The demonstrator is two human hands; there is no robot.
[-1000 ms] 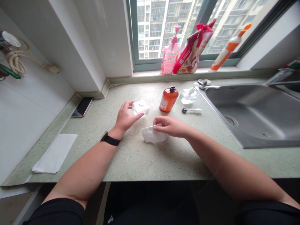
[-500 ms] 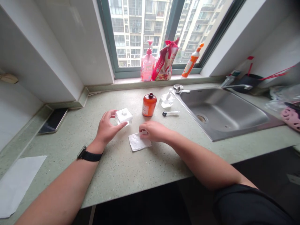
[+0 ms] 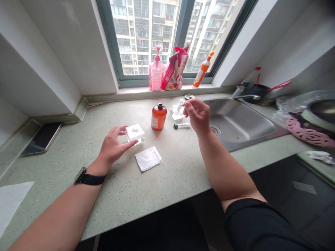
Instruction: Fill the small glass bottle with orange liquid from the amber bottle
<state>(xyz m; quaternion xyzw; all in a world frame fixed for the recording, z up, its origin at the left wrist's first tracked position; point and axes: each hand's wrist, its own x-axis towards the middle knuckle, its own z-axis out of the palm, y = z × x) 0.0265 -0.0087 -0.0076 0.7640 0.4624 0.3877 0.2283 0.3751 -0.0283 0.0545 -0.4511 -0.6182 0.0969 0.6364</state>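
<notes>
My left hand point(image 3: 115, 143) holds a clear, square glass bottle point(image 3: 135, 133) with a short open neck between thumb and fingers on the counter. My right hand point(image 3: 196, 114) is raised beside a clear block-like piece point(image 3: 178, 111), its fingertips pinched at the pale top of that piece; whether they grip it is hard to make out. Between my hands stands an open amber bottle point(image 3: 158, 117) with a white label. A dropper with a black end point(image 3: 180, 126) lies just under my right hand. Nearer to me, a folded white tissue point(image 3: 148, 159) rests flat.
On the window sill stand a pink pump bottle point(image 3: 156, 75), a red bag point(image 3: 175, 71) and an orange-and-white bottle point(image 3: 202, 72). The steel sink point(image 3: 243, 120) is at the right. A phone point(image 3: 42, 138) and white paper point(image 3: 13, 200) lie at the left.
My right hand has left the tissue and moved up and right to the clear piece near the sink. The left hand still holds the glass bottle. The view has shifted right.
</notes>
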